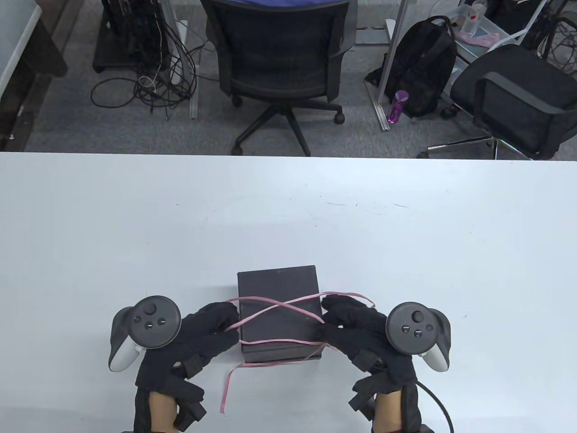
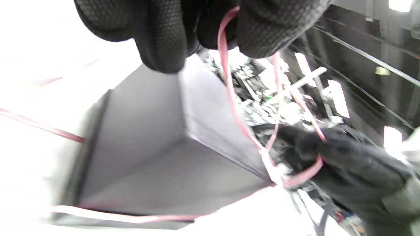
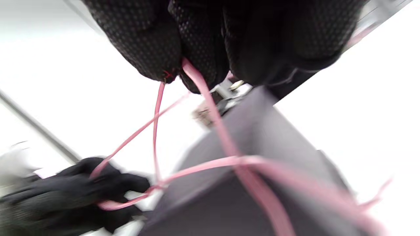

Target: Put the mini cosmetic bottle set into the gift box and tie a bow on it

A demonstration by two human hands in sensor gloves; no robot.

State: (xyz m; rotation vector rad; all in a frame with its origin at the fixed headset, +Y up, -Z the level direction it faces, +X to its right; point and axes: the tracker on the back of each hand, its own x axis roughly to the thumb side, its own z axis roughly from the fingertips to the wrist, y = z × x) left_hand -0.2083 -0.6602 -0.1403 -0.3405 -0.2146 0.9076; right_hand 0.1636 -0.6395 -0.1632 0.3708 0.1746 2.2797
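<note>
- The dark gift box (image 1: 278, 311) sits shut on the white table (image 1: 288, 216), near the front edge, between the two hands.
- A thin pink ribbon (image 1: 275, 310) crosses over the lid in an X and runs along the front side. One loose end hangs down onto the table in front of the box.
- The left hand (image 1: 205, 329) is at the left side of the box, and its fingers pinch the ribbon.
- The right hand (image 1: 356, 324) is at the right side, and its fingers pinch the ribbon too.
- No bow is there yet.
- The ribbon is thin and looks slippery, so it may slide off a box corner if one hand pulls harder.
- The gloves are thick, so a strand may slip out of the pinch, and then the crossing may go loose.
- A hard tug may drag or tip the light box.
- I see no brand, label or words on the box or the ribbon.
</note>
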